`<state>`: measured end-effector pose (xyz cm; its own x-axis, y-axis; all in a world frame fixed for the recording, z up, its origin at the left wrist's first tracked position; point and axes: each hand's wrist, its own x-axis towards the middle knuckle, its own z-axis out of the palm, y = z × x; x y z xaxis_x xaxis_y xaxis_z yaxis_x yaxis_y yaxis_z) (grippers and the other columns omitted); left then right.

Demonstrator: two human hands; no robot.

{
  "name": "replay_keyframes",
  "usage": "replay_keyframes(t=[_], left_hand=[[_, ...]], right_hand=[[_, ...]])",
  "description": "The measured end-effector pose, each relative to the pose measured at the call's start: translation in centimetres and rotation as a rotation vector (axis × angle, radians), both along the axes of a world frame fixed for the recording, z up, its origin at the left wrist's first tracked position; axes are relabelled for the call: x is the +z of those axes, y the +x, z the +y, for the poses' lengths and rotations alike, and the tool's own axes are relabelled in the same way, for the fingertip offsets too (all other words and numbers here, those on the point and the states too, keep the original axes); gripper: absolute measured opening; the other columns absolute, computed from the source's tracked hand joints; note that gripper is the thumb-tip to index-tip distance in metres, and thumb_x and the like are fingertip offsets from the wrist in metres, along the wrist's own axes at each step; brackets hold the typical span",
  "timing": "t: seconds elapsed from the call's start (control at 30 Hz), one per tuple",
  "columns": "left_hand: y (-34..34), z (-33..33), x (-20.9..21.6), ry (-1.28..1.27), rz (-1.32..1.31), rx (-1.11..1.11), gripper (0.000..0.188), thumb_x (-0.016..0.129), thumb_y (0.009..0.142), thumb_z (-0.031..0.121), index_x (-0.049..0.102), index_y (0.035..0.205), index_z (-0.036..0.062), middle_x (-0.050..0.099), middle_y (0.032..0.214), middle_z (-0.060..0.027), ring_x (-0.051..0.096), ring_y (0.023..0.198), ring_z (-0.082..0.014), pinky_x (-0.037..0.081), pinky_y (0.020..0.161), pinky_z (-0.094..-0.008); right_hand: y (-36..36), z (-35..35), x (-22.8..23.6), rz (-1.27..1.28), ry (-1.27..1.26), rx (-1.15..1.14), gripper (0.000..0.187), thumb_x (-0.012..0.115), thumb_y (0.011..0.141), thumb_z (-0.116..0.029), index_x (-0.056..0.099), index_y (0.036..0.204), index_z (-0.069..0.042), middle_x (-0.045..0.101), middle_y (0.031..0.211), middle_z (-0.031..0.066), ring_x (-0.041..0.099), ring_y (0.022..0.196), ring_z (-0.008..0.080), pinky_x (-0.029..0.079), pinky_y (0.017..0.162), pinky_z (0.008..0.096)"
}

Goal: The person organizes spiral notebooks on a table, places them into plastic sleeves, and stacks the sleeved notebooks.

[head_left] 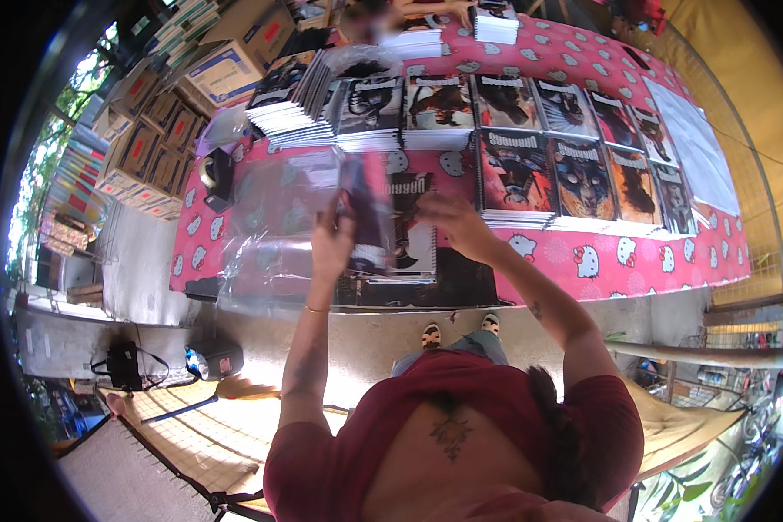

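Observation:
My left hand (332,239) is closed round the near-left edge of a dark spiral notebook (370,213), tilted and smeared by motion. Clear plastic bags (274,204) lie flat on the table just left of that hand. My right hand (454,224) hovers over the right side of a low pile of spiral notebooks (416,248) with an illustrated cover. Its fingers are blurred, so their grip is unclear. Beneath this pile lies a black mat (461,283) at the table's near edge.
Stacked spiral notebooks (515,170) fill the table's right half and back row. A tape dispenser (218,177) stands at the left on the pink patterned tablecloth (202,248). Cardboard boxes (143,148) are piled beyond the left edge. Another person's arm (431,9) reaches in across the table.

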<state>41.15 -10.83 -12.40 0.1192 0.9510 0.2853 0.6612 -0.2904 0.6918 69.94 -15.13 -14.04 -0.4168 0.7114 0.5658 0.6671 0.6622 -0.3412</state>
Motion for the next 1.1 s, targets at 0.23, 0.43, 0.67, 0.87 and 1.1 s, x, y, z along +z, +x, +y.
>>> replay_keyframes(t=[0.23, 0.43, 0.67, 0.87, 1.1], left_hand=[[12.8, -2.5, 5.9, 0.537, 0.184, -0.042, 0.052, 0.068, 0.086, 0.030, 0.054, 0.126, 0.0008, 0.059, 0.106, -0.0184, 0.056, 0.099, -0.0370, 0.045, 0.087, -0.0449], [39.9, -8.2, 3.5, 0.605, 0.040, -0.789, 0.070, 0.070, 0.079, 0.029, 0.043, 0.137, -0.0001, 0.036, 0.144, -0.0229, 0.036, 0.132, -0.0425, 0.032, 0.104, -0.0538], [56.3, -9.0, -3.6, 0.675, 0.354, -0.940, 0.050, 0.057, 0.087, 0.012, 0.046, 0.135, 0.0024, 0.061, 0.102, -0.0210, 0.062, 0.093, -0.0341, 0.052, 0.076, -0.0436], [47.2, -5.8, 12.5, 0.052, -0.347, -0.753, 0.029, 0.052, 0.094, 0.006, 0.065, 0.119, 0.0147, 0.068, 0.087, -0.0078, 0.062, 0.069, -0.0150, 0.049, 0.063, -0.0297], [18.2, -0.3, 20.8, 0.215, -0.689, -0.609, 0.036, 0.061, 0.094, 0.032, 0.062, 0.104, -0.0030, 0.067, 0.085, -0.0084, 0.065, 0.073, -0.0154, 0.052, 0.068, -0.0262]], right_hand=[[11.9, -6.5, 3.9, 0.475, -0.052, -0.489, 0.033, 0.058, 0.075, 0.009, 0.066, 0.104, -0.005, 0.063, 0.110, 0.0162, 0.059, 0.103, 0.0332, 0.047, 0.088, 0.0404], [36.9, -8.0, 2.3, 0.191, 0.032, -1.110, 0.026, 0.062, 0.083, -0.019, 0.068, 0.107, -0.009, 0.060, 0.118, 0.0169, 0.056, 0.111, 0.0363, 0.045, 0.094, 0.0449], [58.4, -15.2, -1.3, 0.056, -0.362, -1.738, 0.080, 0.069, 0.077, -0.042, 0.036, 0.145, -0.016, 0.043, 0.144, 0.0160, 0.036, 0.135, 0.0386, 0.033, 0.109, 0.0451], [56.4, -16.4, 4.9, 0.007, -0.357, -1.651, 0.043, 0.074, 0.074, -0.032, 0.064, 0.113, -0.017, 0.069, 0.102, 0.0160, 0.066, 0.095, 0.0356, 0.052, 0.080, 0.0441], [26.7, -15.8, 15.5, 0.993, 0.046, -0.518, 0.084, 0.061, 0.087, 0.008, 0.013, 0.152, -0.013, 0.053, 0.127, 0.0168, 0.056, 0.109, 0.0194, 0.046, 0.090, 0.0279]])
